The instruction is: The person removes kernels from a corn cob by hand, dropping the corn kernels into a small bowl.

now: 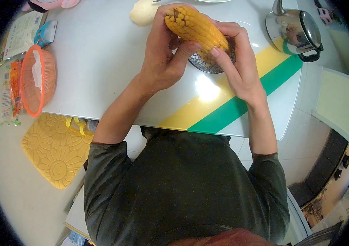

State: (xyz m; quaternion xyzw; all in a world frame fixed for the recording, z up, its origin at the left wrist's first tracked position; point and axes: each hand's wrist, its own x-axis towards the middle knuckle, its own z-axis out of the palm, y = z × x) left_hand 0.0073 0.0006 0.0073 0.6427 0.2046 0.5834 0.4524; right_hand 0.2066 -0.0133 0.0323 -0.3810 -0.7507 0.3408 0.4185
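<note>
Over bowl [203,68], left grip [164,61], right grip [242,61] curled round corn [195,28]; packet [20,35] print seemingly illegible.

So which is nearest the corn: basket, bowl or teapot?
The patterned bowl, partly hidden behind the corn cob; the orange basket and glass teapot are farther off.

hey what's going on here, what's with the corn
The left hand and right hand are holding a corn cob between them, over a patterned bowl on the table. Both thumbs are against the near side of the cob. Most of its visible kernels are still on; yellow bits below look like loose kernels in the bowl, but the hands partly hide it. A glass pot stands off to the right and an orange basket to the left.
</note>
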